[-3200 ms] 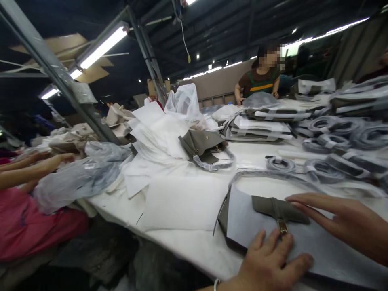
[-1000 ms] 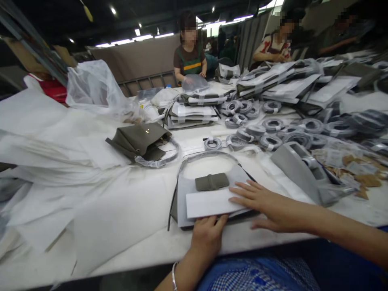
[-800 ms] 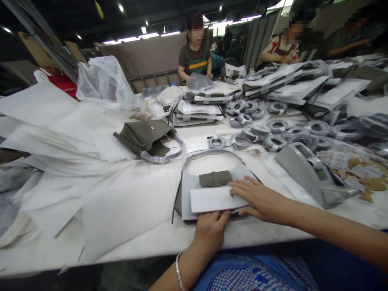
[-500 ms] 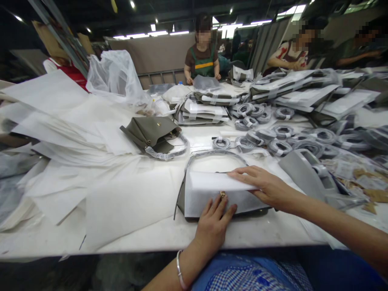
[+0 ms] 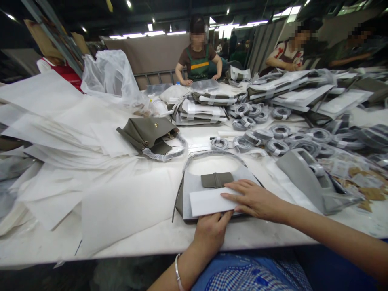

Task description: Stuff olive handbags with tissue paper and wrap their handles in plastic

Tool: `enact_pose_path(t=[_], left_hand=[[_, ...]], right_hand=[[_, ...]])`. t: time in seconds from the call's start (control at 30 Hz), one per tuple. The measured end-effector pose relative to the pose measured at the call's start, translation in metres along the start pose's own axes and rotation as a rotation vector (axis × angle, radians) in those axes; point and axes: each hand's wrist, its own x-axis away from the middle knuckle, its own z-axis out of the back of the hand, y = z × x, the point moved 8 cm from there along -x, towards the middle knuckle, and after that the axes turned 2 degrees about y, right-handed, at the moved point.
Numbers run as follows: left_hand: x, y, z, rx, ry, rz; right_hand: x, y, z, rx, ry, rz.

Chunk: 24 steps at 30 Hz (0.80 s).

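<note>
White sheets (image 5: 60, 133): fanned in a loose pile, left side of the table (image 5: 145, 238).
Olive bag (image 5: 142, 131): left of centre, beyond the near sheets, wrapped handle to its right.
Covered handbag (image 5: 194, 184): lying near centre, handle pointing far, pale sheet over its front, olive flap showing.
Left hand (image 5: 209, 232): at the near edge of the white strip (image 5: 206, 203) on the handbag; fingertips hidden, so cannot tell whether it grips.
Right hand (image 5: 256, 201): open, fingers spread over the strip's right end.
Coiled straps (image 5: 277, 147): grouped farther right.
Grey dispenser (image 5: 295, 167): right of the handbag.
</note>
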Motion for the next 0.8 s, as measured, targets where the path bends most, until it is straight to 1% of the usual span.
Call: enact_pose_path(t=[0.17,0.27,0.33,0.4,0.43,0.5,0.57,0.6,0.63,0.67,0.7,0.77,0.8], left_hand=[[-0.001,0.001,0.001,0.001,-0.005,-0.011],[-0.002,0.001,0.001,0.01,-0.009,-0.024],[-0.002,0.002,0.004,0.014,-0.009,-0.029],[-0.003,0.005,0.013,0.023,-0.004,-0.037],[-0.004,0.008,0.02,0.044,0.007,-0.049],[-0.01,0.016,0.039,0.112,0.05,-0.102],[-0.018,0.026,0.059,0.162,0.119,-0.187],[-0.022,0.029,0.065,0.151,0.142,-0.219],[-0.027,0.029,0.066,0.109,0.142,-0.229],[-0.031,0.026,0.061,0.05,0.122,-0.223],[-0.034,0.022,0.053,-0.014,0.087,-0.21],[-0.035,0.012,0.027,-0.135,0.016,-0.211],[-0.033,0.008,0.014,-0.177,0.004,-0.237]], right_hand=[[0.003,-0.01,-0.007,0.028,0.05,0.044],[0.004,-0.011,-0.011,0.01,0.064,0.033],[0.004,-0.01,-0.013,0.003,0.054,0.022],[0.004,-0.009,-0.013,-0.016,0.045,0.015],[0.004,-0.008,-0.013,-0.031,0.041,0.012],[0.003,-0.007,-0.012,-0.068,0.04,-0.002],[0.004,-0.006,-0.01,-0.115,0.054,-0.02],[0.005,-0.006,-0.008,-0.14,0.069,-0.029],[0.005,-0.006,-0.007,-0.162,0.087,-0.038],[0.006,-0.006,-0.006,-0.18,0.108,-0.046],[0.007,-0.007,-0.004,-0.191,0.129,-0.051],[0.007,-0.006,-0.005,-0.196,0.163,-0.063],[0.007,-0.005,-0.006,-0.195,0.18,-0.066]])
